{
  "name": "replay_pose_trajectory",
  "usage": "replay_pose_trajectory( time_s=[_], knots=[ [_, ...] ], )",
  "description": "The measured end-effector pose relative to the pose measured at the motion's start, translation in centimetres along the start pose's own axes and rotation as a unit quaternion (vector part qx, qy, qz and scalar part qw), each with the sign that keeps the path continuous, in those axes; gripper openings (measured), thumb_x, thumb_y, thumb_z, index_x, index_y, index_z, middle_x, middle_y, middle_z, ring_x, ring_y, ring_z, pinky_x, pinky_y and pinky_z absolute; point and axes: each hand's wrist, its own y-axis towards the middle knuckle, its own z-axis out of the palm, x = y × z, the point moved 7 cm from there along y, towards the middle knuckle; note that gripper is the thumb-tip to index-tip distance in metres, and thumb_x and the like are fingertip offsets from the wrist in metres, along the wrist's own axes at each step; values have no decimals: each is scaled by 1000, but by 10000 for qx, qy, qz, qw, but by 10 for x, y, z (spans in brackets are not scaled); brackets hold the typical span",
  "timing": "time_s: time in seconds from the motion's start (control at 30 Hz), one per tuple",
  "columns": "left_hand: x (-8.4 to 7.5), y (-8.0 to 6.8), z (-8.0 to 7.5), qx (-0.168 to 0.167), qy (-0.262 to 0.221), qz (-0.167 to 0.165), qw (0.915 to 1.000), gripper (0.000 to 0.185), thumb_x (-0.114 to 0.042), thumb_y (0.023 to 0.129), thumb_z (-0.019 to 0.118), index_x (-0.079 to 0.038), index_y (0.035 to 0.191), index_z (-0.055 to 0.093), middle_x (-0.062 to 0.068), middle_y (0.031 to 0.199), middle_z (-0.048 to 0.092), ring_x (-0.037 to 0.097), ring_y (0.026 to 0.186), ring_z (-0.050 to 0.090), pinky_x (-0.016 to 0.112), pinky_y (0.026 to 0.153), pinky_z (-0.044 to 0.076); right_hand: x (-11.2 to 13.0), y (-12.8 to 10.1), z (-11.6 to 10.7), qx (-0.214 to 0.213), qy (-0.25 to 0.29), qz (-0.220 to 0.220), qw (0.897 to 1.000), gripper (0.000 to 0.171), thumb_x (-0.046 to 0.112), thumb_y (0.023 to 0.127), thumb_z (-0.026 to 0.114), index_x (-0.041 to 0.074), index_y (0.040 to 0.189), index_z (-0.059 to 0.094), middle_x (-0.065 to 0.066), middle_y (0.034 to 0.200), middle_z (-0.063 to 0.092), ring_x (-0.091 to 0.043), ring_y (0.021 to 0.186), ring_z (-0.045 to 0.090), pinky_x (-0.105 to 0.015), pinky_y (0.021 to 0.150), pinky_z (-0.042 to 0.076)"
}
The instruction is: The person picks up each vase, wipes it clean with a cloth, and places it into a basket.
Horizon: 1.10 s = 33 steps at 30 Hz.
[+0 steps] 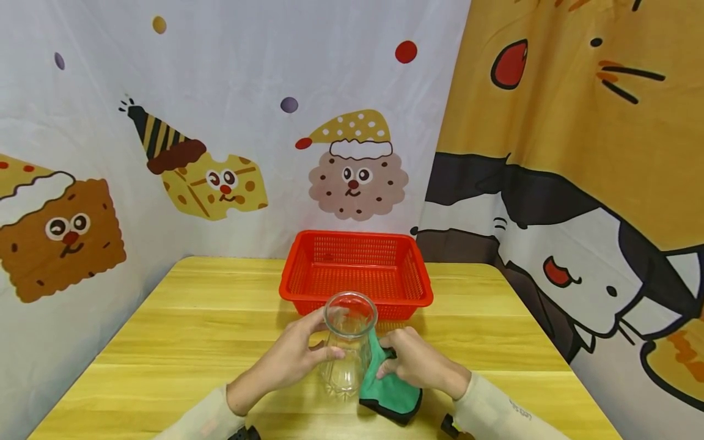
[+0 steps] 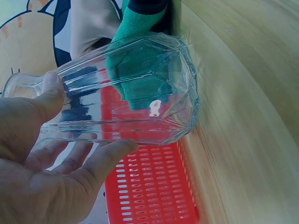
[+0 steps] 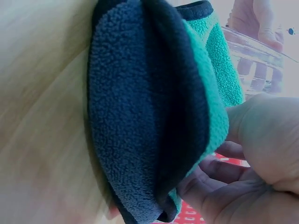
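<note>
A clear glass vase (image 1: 345, 360) with a flared rim stands near the middle of the table, its faceted base at the tabletop. My left hand (image 1: 294, 351) holds it from the left, thumb in front and fingers behind, as the left wrist view also shows. Just right of the glass, my right hand (image 1: 415, 360) pinches a green cloth (image 1: 393, 391) with black edging. The cloth hangs folded beside the vase; its dark grey underside (image 3: 128, 112) faces the right wrist camera. Whether the cloth touches the glass, I cannot tell.
A red plastic basket (image 1: 357, 293) with slotted walls sits behind the vase at the table's far edge. The wooden table (image 1: 220, 305) extends to both sides. Printed curtains (image 1: 247, 73) hang behind and to the right.
</note>
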Motion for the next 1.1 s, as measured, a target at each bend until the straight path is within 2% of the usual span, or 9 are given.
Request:
replay_pose_trajectory(
  time_s=[0.27, 0.4, 0.5, 0.67, 0.8, 1.1],
  knots=[
    [0, 0, -1, -27, 67, 38, 10000, 71, -20, 104, 89, -15, 167, 59, 13, 155, 76, 50, 148, 70, 57, 106, 72, 0, -2, -4, -296, 20, -195, 9994, 29, 14, 97, 95, 18, 83, 70, 16, 76, 47, 7, 73, 51, -13, 62, 48],
    [0, 0, 0, -49, 129, 9, 9999, 71, -19, 103, 90, -16, 167, 59, 13, 154, 77, 48, 146, 72, 56, 106, 73, 3, -3, -7, -419, 86, -266, 9987, 12, 13, 98, 94, 18, 97, 83, 14, 86, 71, 6, 82, 59, -15, 68, 55],
    [0, 0, 0, -62, 155, -20, 9999, 70, -18, 103, 90, -16, 166, 60, 13, 153, 78, 47, 145, 73, 55, 105, 73, 6, -5, -10, -559, 178, -328, 9977, 14, 12, 98, 94, 19, 110, 87, 9, 97, 81, 5, 84, 62, -16, 70, 57],
    [0, 0, 0, -44, 133, -71, 9999, 70, -19, 103, 89, -16, 167, 59, 13, 153, 78, 48, 145, 72, 57, 107, 72, 12, -7, -17, -775, 247, -451, 9957, 18, 14, 98, 94, 21, 113, 87, 9, 94, 75, 3, 79, 57, -15, 66, 52],
    [1, 0, 1, -35, 154, -87, 9998, 71, -23, 104, 89, -15, 168, 59, 13, 154, 77, 48, 146, 72, 57, 107, 72, 17, -8, -21, -864, 342, -579, 9940, 23, 12, 100, 92, 19, 121, 87, 5, 106, 83, 2, 83, 64, -18, 71, 61],
    [0, 0, 0, -62, 230, -42, 9997, 71, -24, 103, 90, -13, 166, 59, 15, 154, 77, 49, 145, 73, 54, 106, 73, 28, -7, -31, -1156, 412, -866, 9887, 26, 9, 99, 92, 18, 123, 88, 5, 113, 87, -2, 99, 78, -25, 85, 72]
  ],
)
